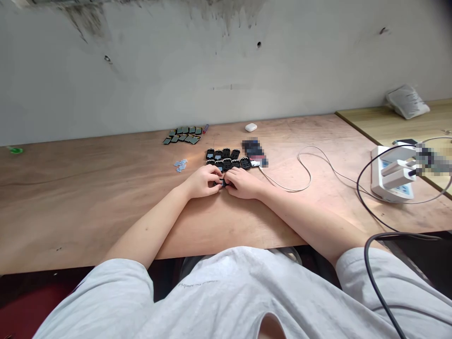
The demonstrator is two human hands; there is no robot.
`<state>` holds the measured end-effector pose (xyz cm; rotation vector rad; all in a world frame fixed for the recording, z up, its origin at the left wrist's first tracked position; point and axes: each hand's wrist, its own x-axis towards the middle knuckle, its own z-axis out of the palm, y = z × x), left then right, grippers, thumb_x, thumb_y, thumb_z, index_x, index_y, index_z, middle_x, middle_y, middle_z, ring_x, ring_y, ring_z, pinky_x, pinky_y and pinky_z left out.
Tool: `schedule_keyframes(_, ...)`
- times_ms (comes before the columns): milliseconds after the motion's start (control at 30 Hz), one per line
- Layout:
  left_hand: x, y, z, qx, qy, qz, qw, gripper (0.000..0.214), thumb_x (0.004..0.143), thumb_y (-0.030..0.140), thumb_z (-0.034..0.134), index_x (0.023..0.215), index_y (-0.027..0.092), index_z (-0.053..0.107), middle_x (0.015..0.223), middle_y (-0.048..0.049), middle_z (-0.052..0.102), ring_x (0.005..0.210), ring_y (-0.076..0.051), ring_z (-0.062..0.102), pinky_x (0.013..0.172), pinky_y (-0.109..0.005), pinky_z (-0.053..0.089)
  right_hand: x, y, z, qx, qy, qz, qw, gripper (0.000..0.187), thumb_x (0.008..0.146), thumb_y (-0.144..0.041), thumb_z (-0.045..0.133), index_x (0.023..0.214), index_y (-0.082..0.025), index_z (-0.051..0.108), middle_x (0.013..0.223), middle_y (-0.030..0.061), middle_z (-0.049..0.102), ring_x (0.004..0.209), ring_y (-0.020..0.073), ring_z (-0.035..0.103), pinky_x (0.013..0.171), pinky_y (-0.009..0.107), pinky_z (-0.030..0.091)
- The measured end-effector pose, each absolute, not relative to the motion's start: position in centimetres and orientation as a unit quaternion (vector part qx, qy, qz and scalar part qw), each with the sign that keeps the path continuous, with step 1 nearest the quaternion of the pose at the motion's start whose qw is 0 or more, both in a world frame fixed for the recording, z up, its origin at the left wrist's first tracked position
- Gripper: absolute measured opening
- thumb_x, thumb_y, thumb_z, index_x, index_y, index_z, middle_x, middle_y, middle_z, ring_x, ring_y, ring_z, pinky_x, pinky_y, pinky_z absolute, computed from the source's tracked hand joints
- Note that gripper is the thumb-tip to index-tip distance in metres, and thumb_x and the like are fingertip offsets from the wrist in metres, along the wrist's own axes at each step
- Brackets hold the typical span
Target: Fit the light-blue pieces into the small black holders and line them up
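My left hand (205,181) and my right hand (241,182) meet at the middle of the table, both with fingers closed on a small black plastic case (222,183). A pale blue-grey patch shows inside that case between the fingertips. Just beyond my hands lie two rows of similar black cases (226,153), several with a light blue piece inside. To the left is a small pile of light blue pieces (181,165). Farther back, two rows of dark-edged modules with grey-green faces (185,130) lie near the wall.
A screwdriver (205,128) lies by the modules. A white earbud case (251,127) sits near the wall. Past the cases is a blurred dark device (252,149) with a white cable (291,190). At right stand a white power strip (379,174), a black cable (369,254) and a pale bag (407,101).
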<state>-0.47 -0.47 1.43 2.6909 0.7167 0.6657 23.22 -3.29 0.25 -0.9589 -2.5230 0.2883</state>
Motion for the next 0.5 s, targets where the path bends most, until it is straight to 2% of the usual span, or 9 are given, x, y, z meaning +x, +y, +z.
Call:
schedule_keyframes(167,-1.07,0.01,1.43,0.934,0.259,0.209,0.132,0.015,0.087,0.036,0.071,0.093,0.026,0.080,0.115,-0.0088,0.071,0.104,-0.025,0.067,0.095,-0.041,0.055,23.08,-3.32,0.38,-0.347,-0.909,0.095,0.212,0.008,0.086,-0.015,0.060,0.091,-0.020,0.057,0.095,0.0077,0.066,0.094,0.0238,0.058,0.084,0.034,0.042)
schedule_keyframes(367,-1.05,0.09,0.83,0.938,0.237,0.219,0.126,0.019,0.089,0.029,0.069,0.104,0.027,0.081,0.112,-0.0086,0.073,0.103,-0.023,0.067,0.095,-0.040,0.055,23.28,-3.24,0.36,-0.344,-0.909,0.088,0.218,0.009,0.084,-0.015,0.061,0.091,-0.020,0.058,0.094,0.0083,0.066,0.091,0.0239,0.057,0.081,0.034,0.043)
schedule_keyframes(500,-0.84,0.01,0.55,0.929,0.235,0.239,0.155,0.017,0.092,0.030,0.066,0.099,0.027,0.082,0.113,-0.0092,0.072,0.104,-0.022,0.067,0.091,-0.037,0.057,23.37,-3.17,0.25,-0.347,-0.904,0.093,0.229,0.010,0.082,-0.015,0.062,0.089,-0.020,0.057,0.091,0.0080,0.066,0.086,0.0232,0.056,0.078,0.033,0.043)
